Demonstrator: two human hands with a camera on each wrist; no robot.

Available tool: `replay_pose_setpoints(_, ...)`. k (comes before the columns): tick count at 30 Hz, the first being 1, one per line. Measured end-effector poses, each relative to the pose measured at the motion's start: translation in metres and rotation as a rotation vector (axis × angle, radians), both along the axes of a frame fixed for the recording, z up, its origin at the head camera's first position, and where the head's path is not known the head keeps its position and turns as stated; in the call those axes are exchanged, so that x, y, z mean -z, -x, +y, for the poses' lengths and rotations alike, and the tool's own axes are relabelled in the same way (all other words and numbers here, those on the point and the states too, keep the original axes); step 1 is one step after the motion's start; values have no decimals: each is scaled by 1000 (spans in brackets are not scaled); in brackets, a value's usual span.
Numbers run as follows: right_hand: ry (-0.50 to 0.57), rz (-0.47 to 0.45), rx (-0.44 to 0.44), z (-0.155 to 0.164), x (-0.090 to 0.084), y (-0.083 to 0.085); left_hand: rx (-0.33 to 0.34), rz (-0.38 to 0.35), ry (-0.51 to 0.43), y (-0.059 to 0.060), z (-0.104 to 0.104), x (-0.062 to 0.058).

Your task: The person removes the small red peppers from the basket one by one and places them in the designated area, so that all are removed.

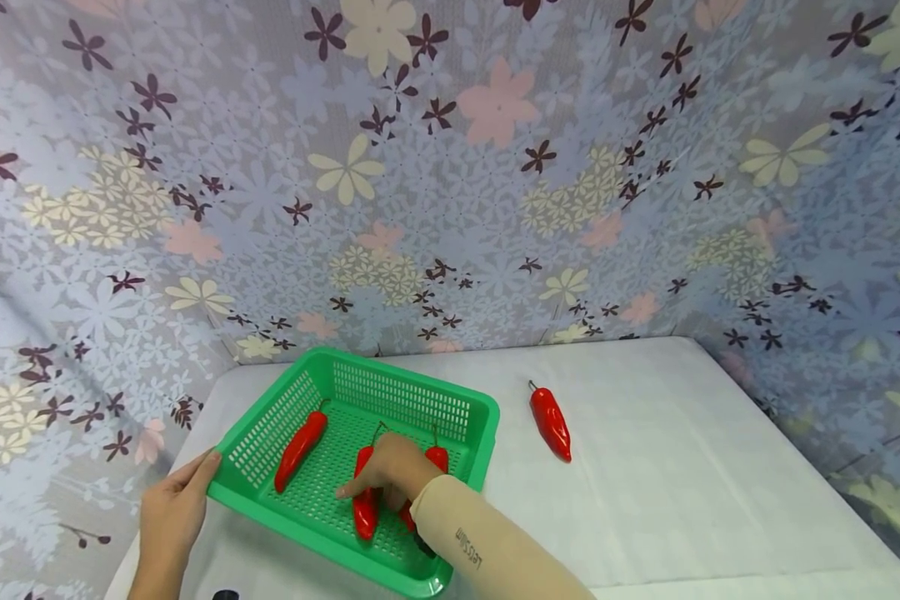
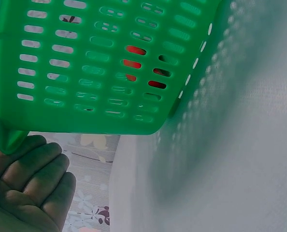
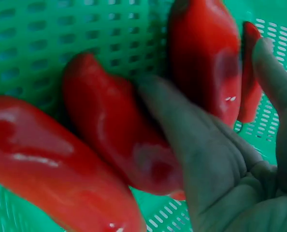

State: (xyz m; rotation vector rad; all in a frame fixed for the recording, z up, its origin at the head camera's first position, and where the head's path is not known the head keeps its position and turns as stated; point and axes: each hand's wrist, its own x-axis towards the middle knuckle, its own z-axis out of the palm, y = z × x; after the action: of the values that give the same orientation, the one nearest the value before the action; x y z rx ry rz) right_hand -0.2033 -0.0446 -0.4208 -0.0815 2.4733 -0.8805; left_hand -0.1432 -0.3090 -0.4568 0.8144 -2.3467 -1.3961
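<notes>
Backdrop: a flowered cloth (image 1: 450, 167) hangs behind and to both sides of the scene.
Tabletop: the white tabletop (image 1: 682, 500) carries everything, with the basket at its 8 o'clock side.
Basket: the green basket (image 1: 412, 400) is slotted plastic and sits flat in the head view; I'd judge it light and a little flexible, best taken at the rim.
Left hand: the left hand (image 1: 171, 512) is at the basket's 9 o'clock corner, fingers fairly straight against the rim, steadying rather than clutching.
Right hand: the right hand (image 1: 392, 473) is down inside the basket at about 5 o'clock, fingers curled among the peppers; the grip looks closed round one, with the thumb on its far side.
Peppers in the basket: the held pepper (image 1: 365, 508) pokes out below the knuckles, another pepper (image 1: 300, 448) lies alone toward 9 o'clock, and a third pepper (image 1: 438, 457) peeks out at 3 o'clock.
Loose pepper: the stray pepper (image 1: 551, 421) lies on the cloth just beside the basket at 3 o'clock.
Handling: glossy skin suggests slippery and light; take it round the thick middle, not the thin stem.
Views: the right wrist camera shows finger contact on the peppers, which the head view hides; the left wrist camera shows the basket's underside and red through the slots.
</notes>
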Motion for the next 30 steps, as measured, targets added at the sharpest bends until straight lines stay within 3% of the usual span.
replay_pose_setpoints(8, -59, 154, -27, -5, 2, -6, -10, -7, 17, 2, 1, 0)
replay_pose_setpoints(12, -154, 220, -73, -9, 5, -8, -11, -8, 21, 1, 2, 0)
replay_pose_setpoints(17, -199, 245, -105, -12, 8, -10, -13, -9, 23, 0, 3, 0)
replay_pose_setpoints(21, -137, 208, -71, -11, 7, -11, -13, -3, 32, -1, 2, 1)
replay_pose_setpoints(27, 70, 111, 49, -8, 0, -7, -13, 8, 43, -1, 2, 1)
replay_pose_setpoints(30, 117, 88, 88, -7, -2, -4, -12, 0, 45, 0, 2, 1)
